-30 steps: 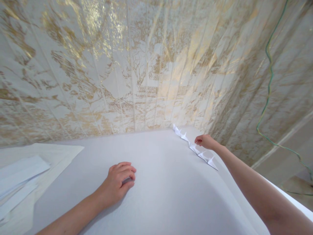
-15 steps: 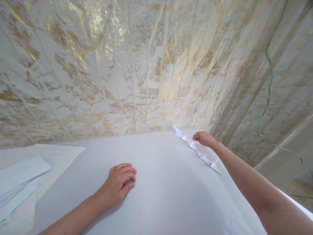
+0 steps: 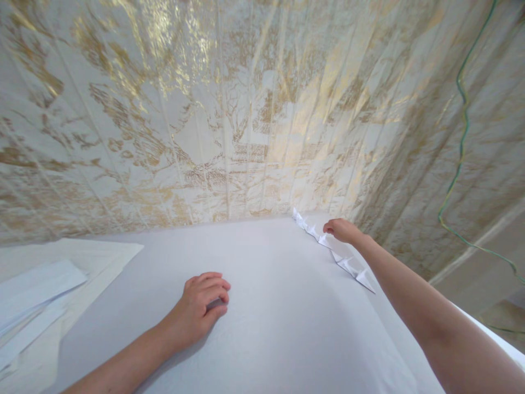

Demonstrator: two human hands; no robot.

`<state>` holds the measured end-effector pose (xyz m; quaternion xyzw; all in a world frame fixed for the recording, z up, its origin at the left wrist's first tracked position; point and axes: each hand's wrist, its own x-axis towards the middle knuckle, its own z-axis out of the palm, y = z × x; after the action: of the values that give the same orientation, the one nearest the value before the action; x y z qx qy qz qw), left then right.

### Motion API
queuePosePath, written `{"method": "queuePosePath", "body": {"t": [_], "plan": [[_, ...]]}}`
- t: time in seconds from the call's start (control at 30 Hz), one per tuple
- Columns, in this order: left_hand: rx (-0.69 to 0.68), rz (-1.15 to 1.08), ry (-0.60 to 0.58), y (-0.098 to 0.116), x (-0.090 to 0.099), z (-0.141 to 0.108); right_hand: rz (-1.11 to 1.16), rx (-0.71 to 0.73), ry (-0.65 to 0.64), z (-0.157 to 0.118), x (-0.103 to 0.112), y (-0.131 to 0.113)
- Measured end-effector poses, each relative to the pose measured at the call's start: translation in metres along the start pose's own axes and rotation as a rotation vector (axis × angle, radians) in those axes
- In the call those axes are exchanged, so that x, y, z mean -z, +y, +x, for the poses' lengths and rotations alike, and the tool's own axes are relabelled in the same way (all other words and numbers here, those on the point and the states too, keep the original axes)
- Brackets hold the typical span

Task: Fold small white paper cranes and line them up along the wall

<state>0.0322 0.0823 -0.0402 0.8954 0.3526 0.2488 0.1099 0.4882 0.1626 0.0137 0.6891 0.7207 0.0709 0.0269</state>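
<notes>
A slanting row of several folded white paper cranes [image 3: 346, 266] lies on the right part of the white-covered table. At the middle of the row, my right hand [image 3: 338, 229] is closed in a pinch, its fingertips at the raised tip of a paper crane [image 3: 324, 240]. The fingers partly hide the contact there. My left hand [image 3: 207, 303] rests on the cloth near the middle, fingers loosely curved and apart, thumb separate, holding nothing.
On the left lie loose white paper sheets [image 3: 39, 287] over a larger cream sheet [image 3: 110, 253]. A white and gold patterned curtain [image 3: 229, 120] hangs behind the white table cover [image 3: 262, 328]. A green cord [image 3: 461, 142] dangles at the right.
A small gap now shows in the row, between the crane at my right fingertips and the one nearer me. My left hand has stayed in place. The view has shifted slightly.
</notes>
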Motion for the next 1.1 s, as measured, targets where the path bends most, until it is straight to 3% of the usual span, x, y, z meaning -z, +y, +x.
{"method": "queuePosePath", "body": {"t": [0.3, 0.5, 0.63, 0.77, 1.1], "plan": [[0.012, 0.008, -0.014, 0.001, 0.0, 0.0, 0.103, -0.046, 0.059, -0.01, 0.005, -0.004], [-0.009, 0.024, 0.001, 0.0, 0.0, 0.0, 0.263, -0.107, 0.097, -0.051, 0.016, 0.008], [-0.038, 0.025, 0.018, -0.002, -0.001, 0.001, 0.484, -0.088, -0.01, -0.081, 0.015, 0.013], [-0.048, 0.015, 0.035, -0.003, -0.002, 0.002, 0.408, -0.062, -0.036, -0.092, 0.014, 0.008], [-0.044, 0.026, 0.04, -0.002, -0.003, 0.002, 0.282, -0.018, 0.007, -0.083, 0.009, 0.001]]}}
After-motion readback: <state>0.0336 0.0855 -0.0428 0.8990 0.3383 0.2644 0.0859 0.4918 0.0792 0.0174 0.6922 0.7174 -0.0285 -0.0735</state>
